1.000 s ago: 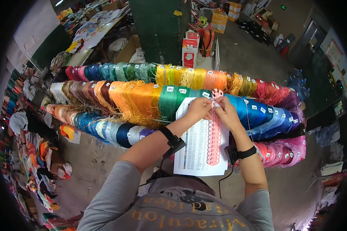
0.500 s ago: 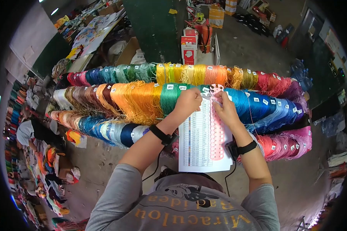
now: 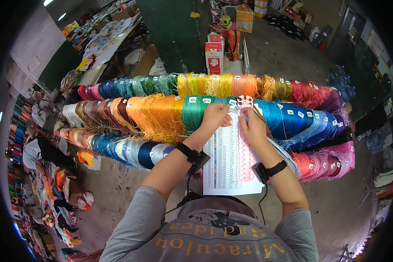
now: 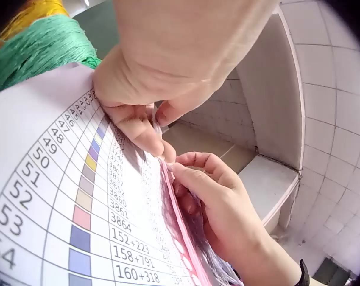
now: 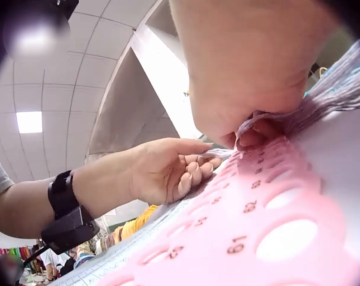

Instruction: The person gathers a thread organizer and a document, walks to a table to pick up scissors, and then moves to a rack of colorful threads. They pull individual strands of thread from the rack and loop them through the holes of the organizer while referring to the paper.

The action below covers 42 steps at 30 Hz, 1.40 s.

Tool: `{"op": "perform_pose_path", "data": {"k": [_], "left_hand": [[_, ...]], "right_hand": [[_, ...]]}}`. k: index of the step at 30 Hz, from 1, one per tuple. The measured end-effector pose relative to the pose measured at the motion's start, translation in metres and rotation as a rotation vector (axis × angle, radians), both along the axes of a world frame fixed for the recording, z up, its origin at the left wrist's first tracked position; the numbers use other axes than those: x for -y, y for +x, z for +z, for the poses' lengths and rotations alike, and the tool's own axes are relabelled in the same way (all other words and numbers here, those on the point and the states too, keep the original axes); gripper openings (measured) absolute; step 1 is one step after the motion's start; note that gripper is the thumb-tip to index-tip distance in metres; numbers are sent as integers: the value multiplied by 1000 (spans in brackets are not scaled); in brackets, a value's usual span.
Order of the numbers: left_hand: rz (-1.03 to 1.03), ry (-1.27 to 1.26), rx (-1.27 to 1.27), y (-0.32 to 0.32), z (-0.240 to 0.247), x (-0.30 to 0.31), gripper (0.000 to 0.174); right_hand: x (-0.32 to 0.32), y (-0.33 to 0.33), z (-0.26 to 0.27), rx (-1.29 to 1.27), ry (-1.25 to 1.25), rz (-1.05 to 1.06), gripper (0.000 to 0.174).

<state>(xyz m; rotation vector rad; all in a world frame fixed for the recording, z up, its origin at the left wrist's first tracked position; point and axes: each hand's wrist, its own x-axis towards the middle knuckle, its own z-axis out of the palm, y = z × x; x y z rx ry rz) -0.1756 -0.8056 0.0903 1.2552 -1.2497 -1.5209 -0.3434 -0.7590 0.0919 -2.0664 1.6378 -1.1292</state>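
Observation:
A pink plastic thread card with rows of numbered holes lies over a printed colour chart. Near the card's top, my left hand pinches the end of a pale lavender thread bundle, seen stretched between both hands in the right wrist view. My right hand grips the lavender thread at the card, its fingertips right at the holes. The rest of that bundle trails beyond the right hand. In the left wrist view, the left fingers meet close to the right hand's fingertips, partly hiding the thread.
Behind and beside the chart run long rows of labelled thread hanks, among them orange, green and blue. Farther back stand a dark green pillar, red-and-white boxes and a fire extinguisher. Another person is at far left.
My left hand has drawn away leftward from the right hand, stretching the thread between them. The right hand has turned slightly, and the trailing thread now shows beside the right forearm.

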Motion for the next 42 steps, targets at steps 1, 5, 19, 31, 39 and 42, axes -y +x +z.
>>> {"op": "perform_pose_path", "data": {"k": [1,5,19,31,39,42], "left_hand": [[7,-16,-10,0,-2,0,33],[-26,-89,-123,7,-4,1,31],[-85,21,-175,11,7,-3,24],[-396,103,-232,-6,25,-14,34],[-65,-787,568,-20,32,-21,18],[-99,-520,303,-14,34,-17,21]], "right_hand": [[0,0,-1,-21,-24,-8,20],[2,1,-3,-25,-66,-27,18],[2,2,-19,-53,-267,-30,18],[-1,-5,-25,119,-343,-35,18],[2,-1,-7,-65,-181,-44,18],[7,2,-1,-143,-72,-61,18]]}}
